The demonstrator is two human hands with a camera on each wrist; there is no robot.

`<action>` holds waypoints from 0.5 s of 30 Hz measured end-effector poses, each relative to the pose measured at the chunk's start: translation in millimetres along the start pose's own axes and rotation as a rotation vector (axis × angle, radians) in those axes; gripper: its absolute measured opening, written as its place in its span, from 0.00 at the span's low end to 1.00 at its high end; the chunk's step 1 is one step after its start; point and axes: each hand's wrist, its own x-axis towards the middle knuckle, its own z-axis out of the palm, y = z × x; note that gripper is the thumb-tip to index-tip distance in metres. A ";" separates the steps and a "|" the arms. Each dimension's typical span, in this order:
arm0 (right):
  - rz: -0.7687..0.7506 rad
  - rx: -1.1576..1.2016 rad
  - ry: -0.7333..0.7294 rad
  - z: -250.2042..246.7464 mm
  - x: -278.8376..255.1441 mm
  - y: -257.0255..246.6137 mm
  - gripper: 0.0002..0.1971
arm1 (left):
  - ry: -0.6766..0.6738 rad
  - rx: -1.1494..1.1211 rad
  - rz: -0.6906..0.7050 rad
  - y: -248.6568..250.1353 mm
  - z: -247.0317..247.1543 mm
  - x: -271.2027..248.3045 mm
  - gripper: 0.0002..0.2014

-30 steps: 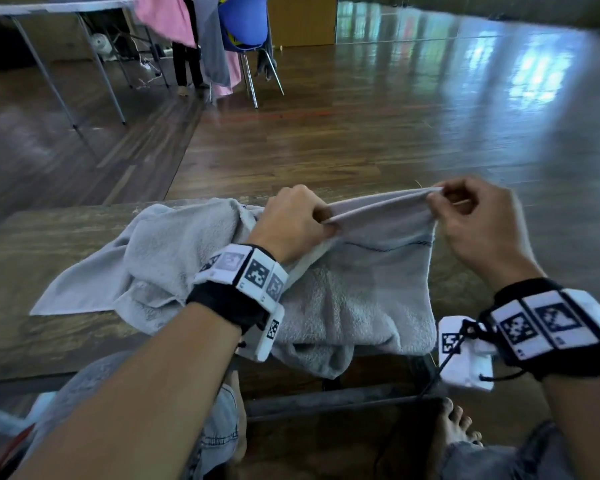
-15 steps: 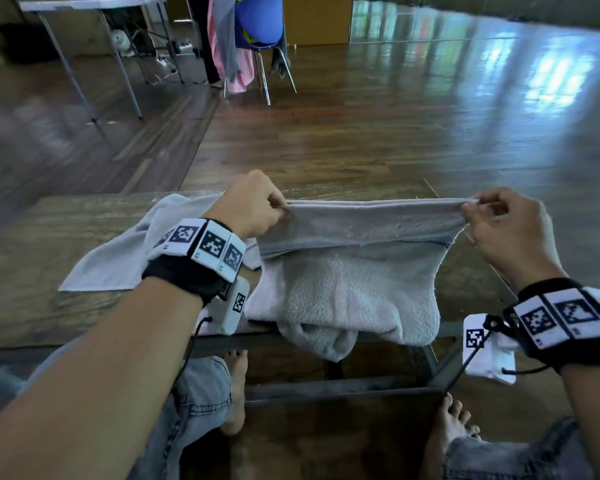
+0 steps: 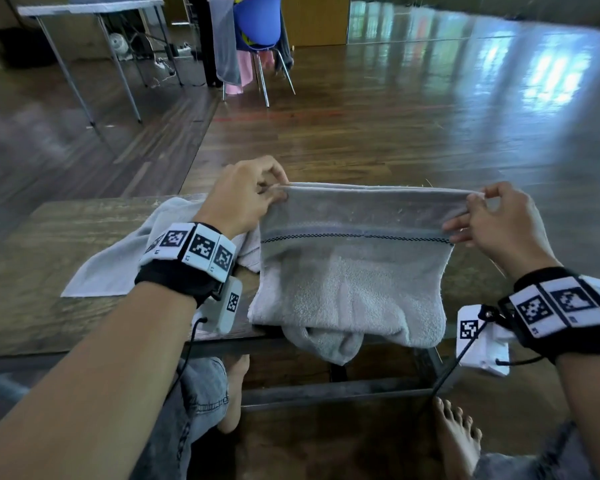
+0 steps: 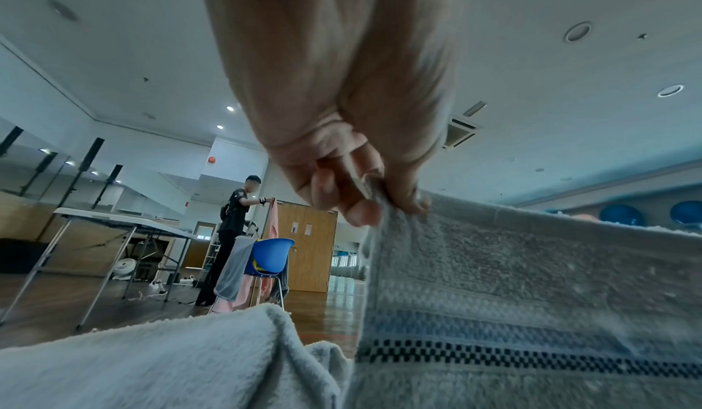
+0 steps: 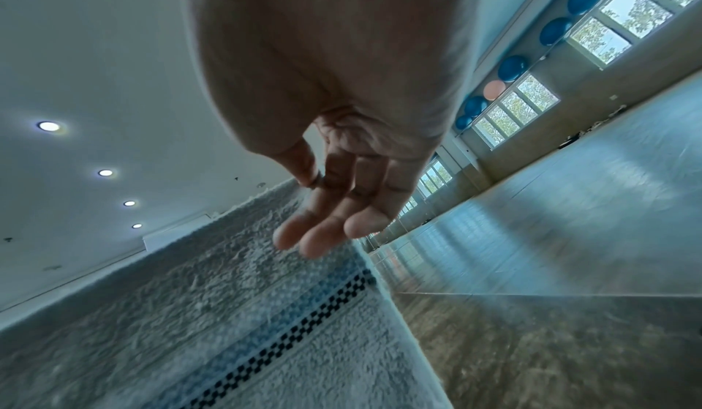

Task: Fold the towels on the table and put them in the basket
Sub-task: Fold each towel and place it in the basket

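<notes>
My left hand [image 3: 238, 199] pinches one top corner of a grey terry towel [image 3: 354, 271] between thumb and curled fingers [image 4: 357, 208], while my right hand [image 3: 499, 223] pinches the opposite corner between thumb and forefinger, its other three fingers [image 5: 323, 235] extended and loosely spread against the cloth. Between the two grips the top hem is pulled straight and level above the table. Just below the hem runs a smooth woven band edged with a line of small black-and-white checks [image 3: 357, 239]; under that the pile turns looped and fluffy. The lower part of the towel sags onto the near edge of the wooden table [image 3: 49, 237] and a fold hangs over it. To the left of my left grip, a second pale grey towel [image 3: 118, 265] lies rumpled on the tabletop, touching the held one. Each wrist carries a black strap [image 3: 174, 282] with white square-coded marker tiles; no wording on them is legible. Well beyond the grip, on the glossy wooden floor, stands a blue chair [image 3: 257, 26] draped with grey and pink cloths.
</notes>
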 end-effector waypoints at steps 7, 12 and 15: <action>0.033 0.074 -0.037 1.6 1.9 7.9 0.04 | -0.006 -0.017 -0.089 -8.8 -6.7 -6.7 0.13; 0.304 -0.035 -0.363 -1.3 -0.5 4.2 0.16 | -0.448 -0.127 -0.480 -14.4 -0.4 -10.7 0.16; 0.463 -0.061 -0.524 -2.1 -2.3 -10.4 0.20 | -0.518 -0.312 -0.584 -9.0 1.0 -3.1 0.15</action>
